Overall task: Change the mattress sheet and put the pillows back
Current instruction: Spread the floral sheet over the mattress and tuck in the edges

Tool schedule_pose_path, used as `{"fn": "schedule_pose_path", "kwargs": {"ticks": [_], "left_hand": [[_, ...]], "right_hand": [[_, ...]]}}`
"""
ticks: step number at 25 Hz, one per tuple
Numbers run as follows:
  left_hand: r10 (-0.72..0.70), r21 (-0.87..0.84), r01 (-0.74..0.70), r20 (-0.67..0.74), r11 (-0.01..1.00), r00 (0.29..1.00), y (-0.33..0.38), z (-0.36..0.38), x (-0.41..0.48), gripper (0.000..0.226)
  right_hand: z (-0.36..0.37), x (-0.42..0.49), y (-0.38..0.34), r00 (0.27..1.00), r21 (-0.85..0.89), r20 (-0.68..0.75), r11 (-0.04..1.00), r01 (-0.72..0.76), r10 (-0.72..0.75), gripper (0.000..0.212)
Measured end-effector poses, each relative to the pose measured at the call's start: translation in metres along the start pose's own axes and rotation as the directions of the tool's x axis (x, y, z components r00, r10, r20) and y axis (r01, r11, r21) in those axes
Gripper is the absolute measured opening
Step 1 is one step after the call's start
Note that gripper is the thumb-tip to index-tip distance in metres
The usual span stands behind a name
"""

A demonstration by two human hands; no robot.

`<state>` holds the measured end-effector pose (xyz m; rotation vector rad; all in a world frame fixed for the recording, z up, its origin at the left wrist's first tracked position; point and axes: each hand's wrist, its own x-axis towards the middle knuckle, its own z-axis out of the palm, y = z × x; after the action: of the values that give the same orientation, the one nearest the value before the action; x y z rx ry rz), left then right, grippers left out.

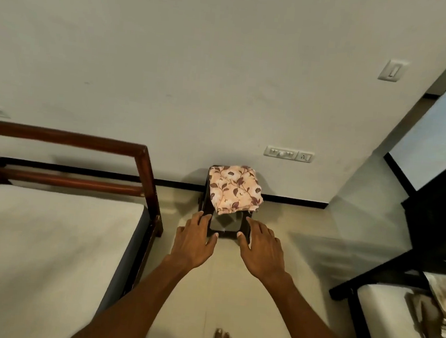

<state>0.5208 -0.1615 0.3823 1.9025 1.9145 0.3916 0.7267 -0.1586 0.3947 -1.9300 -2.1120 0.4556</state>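
both grips apart: left hand (193, 239) and right hand (261, 247) reach, fingers spread, toward folded floral sheet (234, 189) overhanging stool (205, 207) front edge.

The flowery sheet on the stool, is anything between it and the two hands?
Nothing. In the head view only the dark stool's front edge shows between the folded flowery sheet and the left hand and right hand.
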Motion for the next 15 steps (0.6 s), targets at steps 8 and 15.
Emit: {"fn": "schedule_pose_path", "kwargs": {"ticks": [8, 15], "left_hand": [[-0.086, 0.008, 0.086, 0.056, 0.996, 0.995, -0.013, -0.009, 0.203, 0.062], [-0.112, 0.012, 0.112, 0.247, 0.994, 0.962, -0.057, 0.026, 0.402, 0.056]], "right_hand": [[0.014, 0.217, 0.014, 0.993, -0.04, 0.117, 0.999, 0.02, -0.015, 0.059], [0.067, 0.392, 0.04, 0.975, -0.059, 0.201, 0.994, -0.089, 0.099, 0.059]]}}
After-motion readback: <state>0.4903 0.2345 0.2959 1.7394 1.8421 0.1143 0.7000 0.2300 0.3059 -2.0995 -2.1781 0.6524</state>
